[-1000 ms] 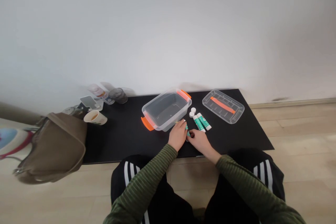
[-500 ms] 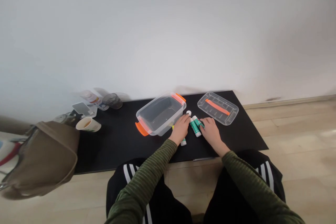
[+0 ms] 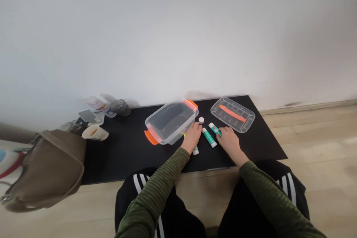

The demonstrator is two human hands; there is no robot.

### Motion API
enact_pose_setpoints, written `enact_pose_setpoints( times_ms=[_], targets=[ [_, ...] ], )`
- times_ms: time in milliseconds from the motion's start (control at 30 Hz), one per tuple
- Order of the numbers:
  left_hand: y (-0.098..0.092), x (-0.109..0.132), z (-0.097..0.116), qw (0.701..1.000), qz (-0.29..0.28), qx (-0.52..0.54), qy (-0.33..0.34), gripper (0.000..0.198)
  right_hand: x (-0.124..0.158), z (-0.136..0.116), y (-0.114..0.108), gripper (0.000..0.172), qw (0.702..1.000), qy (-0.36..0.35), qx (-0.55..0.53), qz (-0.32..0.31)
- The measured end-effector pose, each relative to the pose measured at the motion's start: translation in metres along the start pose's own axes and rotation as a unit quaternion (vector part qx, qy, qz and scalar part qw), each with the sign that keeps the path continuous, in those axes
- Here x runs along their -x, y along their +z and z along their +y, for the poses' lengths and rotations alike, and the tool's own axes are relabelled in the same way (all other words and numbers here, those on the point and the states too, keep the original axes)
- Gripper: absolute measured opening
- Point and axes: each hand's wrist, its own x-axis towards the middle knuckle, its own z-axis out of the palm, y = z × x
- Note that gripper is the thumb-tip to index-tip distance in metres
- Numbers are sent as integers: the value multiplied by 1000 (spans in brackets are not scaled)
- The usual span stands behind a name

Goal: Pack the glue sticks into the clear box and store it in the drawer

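Right hand [image 3: 229, 140] lies curved over a teal glue stick [image 3: 214, 129], grip unclear; left hand [image 3: 192, 138] curls beside a clear plastic tub [image 3: 170, 122]

The plastic box [image 3: 170, 122] sits on the worktop [image 3: 125, 160]. Glue sticks [image 3: 209, 137] lie just right of it, a lid [image 3: 232, 115] farther right, a paper cup [image 3: 95, 132] left.

Counted: three green-and-white plastic glue sticks [image 3: 209, 137], one round white cap [image 3: 201, 120], one clear plastic box [image 3: 178, 106], one clear plastic lid [image 3: 224, 117].
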Motion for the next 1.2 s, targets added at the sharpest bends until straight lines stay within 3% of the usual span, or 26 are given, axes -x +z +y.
enact_pose_setpoints(
  times_ms=[100,200,267,333,400,533,567,633,700,833,1067,1200],
  targets=[
    [-2,0,0,1000,1,18,-14,29,2,1,0,20,1000,17,-7,-21],
    [-10,0,3,994,40,92,-54,27,2,4,-1,20,998,37,-36,-20],
    [-16,0,7,975,84,186,-84,29,4,6,-3,20,995,40,-87,1],
    [-21,0,11,937,118,306,-118,28,6,7,-6,22,986,22,-162,31],
    [-23,1,16,866,131,455,-161,26,10,6,-10,24,971,-14,-234,52],
    [-19,3,24,638,127,726,-225,34,21,-1,-16,26,948,-62,-304,70],
    [-18,4,26,595,126,759,-232,36,23,-4,-17,26,946,-65,-310,71],
    [-18,6,28,549,121,791,-240,37,25,-7,-18,27,943,-71,-320,65],
    [-20,7,27,537,115,799,-244,36,27,-9,-19,27,940,-78,-327,57],
    [-25,11,24,549,121,788,-250,36,27,-9,-20,27,939,-87,-325,68],
    [-30,18,20,628,91,730,-252,44,30,-6,-22,28,947,-109,-286,94],
    [-30,20,22,645,76,718,-251,45,32,-7,-23,30,950,-108,-281,87]
  ],
)
